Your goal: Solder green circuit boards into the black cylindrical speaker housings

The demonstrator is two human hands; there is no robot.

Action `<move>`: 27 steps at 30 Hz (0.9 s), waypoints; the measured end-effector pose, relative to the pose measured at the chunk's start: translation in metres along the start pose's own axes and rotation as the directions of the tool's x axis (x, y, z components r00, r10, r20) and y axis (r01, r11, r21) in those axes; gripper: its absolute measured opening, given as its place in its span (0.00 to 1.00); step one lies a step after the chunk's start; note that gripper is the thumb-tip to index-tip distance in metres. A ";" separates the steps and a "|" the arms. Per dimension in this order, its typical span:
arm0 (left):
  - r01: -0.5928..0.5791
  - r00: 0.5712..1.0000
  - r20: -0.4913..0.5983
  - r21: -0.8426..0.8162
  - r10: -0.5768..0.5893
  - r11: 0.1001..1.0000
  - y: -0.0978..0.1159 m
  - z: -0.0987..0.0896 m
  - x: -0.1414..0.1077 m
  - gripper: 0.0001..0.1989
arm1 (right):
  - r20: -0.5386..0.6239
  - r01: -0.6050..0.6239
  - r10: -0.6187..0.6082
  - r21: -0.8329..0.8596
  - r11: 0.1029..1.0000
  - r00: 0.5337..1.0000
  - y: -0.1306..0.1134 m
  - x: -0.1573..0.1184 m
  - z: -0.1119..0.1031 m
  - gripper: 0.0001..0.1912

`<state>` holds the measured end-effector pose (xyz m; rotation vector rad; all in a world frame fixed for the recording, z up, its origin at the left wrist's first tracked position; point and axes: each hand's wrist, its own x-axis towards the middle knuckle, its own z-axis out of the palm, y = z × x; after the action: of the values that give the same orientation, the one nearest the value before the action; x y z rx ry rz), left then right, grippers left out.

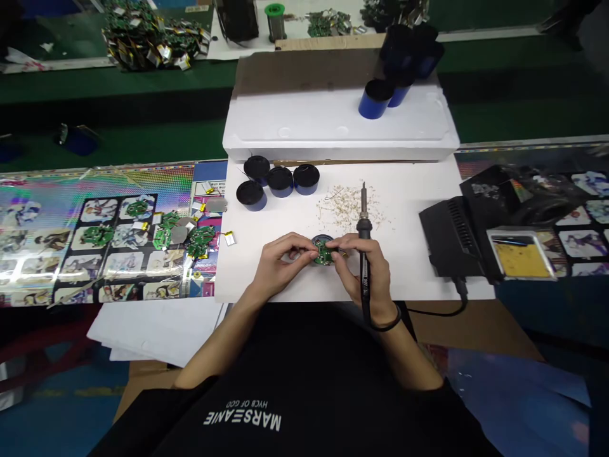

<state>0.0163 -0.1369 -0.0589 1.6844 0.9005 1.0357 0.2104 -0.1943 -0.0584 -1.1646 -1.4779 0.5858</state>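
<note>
Circuit board (324, 252), small and green, sat just above your hands' meeting point, near the front of the white sheet (409, 254). It looked light and stiff but fragile, with small parts crowded on its face, so the safest hold was by its bare rim. You had it pinched there from both sides. Your left hand (283, 263) came in from the left, its fingers closed and its thumb on top, with the wrist low and near the sheet. Your right hand (366, 270) was wrapped around a soldering iron (365, 285), its tip pointing up and away from you, while its fingertips reached over to the board's right edge. A black band (389, 322) circled that wrist.

Behind the board lay a dark round piece (320, 240), though you could not tell whether the two touched. Beyond your hands, pale clippings (349, 206) were scattered on the sheet, beside four blue cans (280, 181) with black tops. Further left, green boards (162, 231) lay on a printed mat (57, 254). To your right stood a black soldering station (457, 235) and a yellow sponge tray (521, 260). Ahead, more blue cans (375, 98) stood on a white foam block (285, 120).
</note>
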 end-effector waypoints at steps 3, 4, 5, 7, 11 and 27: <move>-0.011 1.000 0.006 -0.008 0.011 1.000 -0.001 0.000 0.000 0.07 | 0.008 0.008 -0.009 0.048 0.999 1.000 -0.002 0.006 0.004 0.15; -0.013 1.000 0.013 -0.010 0.013 1.000 -0.002 0.000 -0.001 0.06 | 0.020 0.015 -0.017 0.057 0.998 1.000 -0.002 0.008 0.006 0.15; -0.015 1.000 0.019 -0.013 0.015 1.000 -0.002 0.000 -0.001 0.06 | 0.033 0.022 -0.025 0.066 0.998 0.999 -0.002 0.010 0.006 0.16; -0.025 0.999 0.029 -0.018 0.026 1.000 -0.004 0.000 -0.001 0.05 | 0.056 0.035 -0.040 0.091 0.995 0.998 -0.002 0.013 0.008 0.18; -0.053 0.998 0.027 -0.027 0.054 0.998 -0.006 0.000 0.000 0.04 | 0.075 0.072 -0.082 0.121 0.990 0.994 -0.001 0.013 0.009 0.23; -0.097 0.994 0.054 0.001 0.097 0.995 -0.007 -0.002 0.000 0.03 | 0.043 0.217 -0.218 0.022 0.976 0.975 -0.003 0.013 0.010 0.27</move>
<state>0.0136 -0.1345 -0.0656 1.7649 0.7931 1.0485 0.2016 -0.1820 -0.0524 -0.9657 -1.6106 0.4753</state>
